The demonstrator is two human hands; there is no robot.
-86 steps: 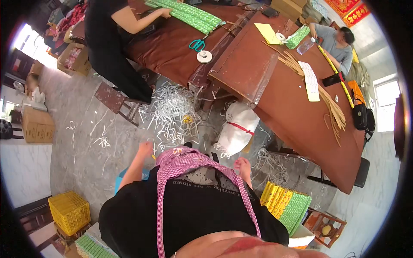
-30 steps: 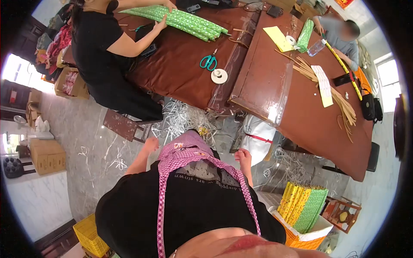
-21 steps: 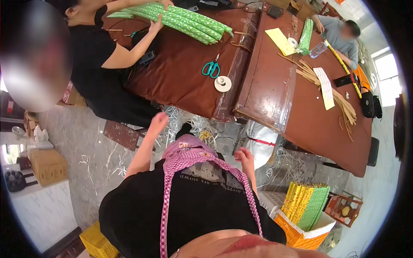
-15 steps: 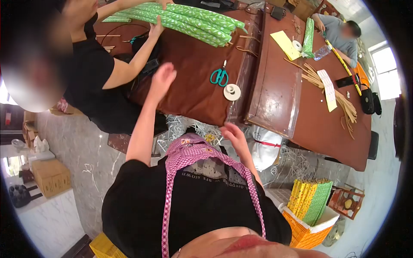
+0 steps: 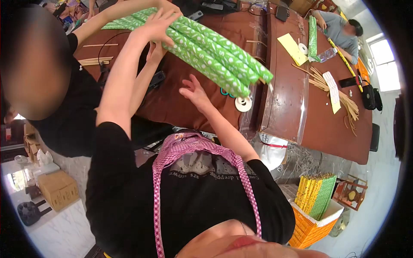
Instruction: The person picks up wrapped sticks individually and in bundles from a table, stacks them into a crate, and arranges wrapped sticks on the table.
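A bundle of several long green rolls (image 5: 215, 53) with a white pattern is held up over the table, slanting down to the right. My left hand (image 5: 154, 29) grips the bundle from above, its fingers spread across the rolls. Beside it, both hands of a co-worker (image 5: 167, 6) in black are also on the bundle. Below the rolls, my right hand (image 5: 195, 92) is open, palm toward them, and holds nothing. Teal-handled scissors (image 5: 224, 92) lie mostly hidden under the bundle's end, near a white tape roll (image 5: 243, 104).
Wooden strips (image 5: 337, 94) and yellow paper (image 5: 292, 48) lie on the brown table (image 5: 284, 94). Another person (image 5: 340, 32) sits at the far right. On the floor stands an orange basket (image 5: 312, 230) with yellow and green rolls. Thin sticks (image 5: 97, 61) lie at the left.
My left hand has moved up onto the green rolls. My right hand has risen from the table's edge toward them. The bundle has shifted right and nearer, now covering most of the scissors.
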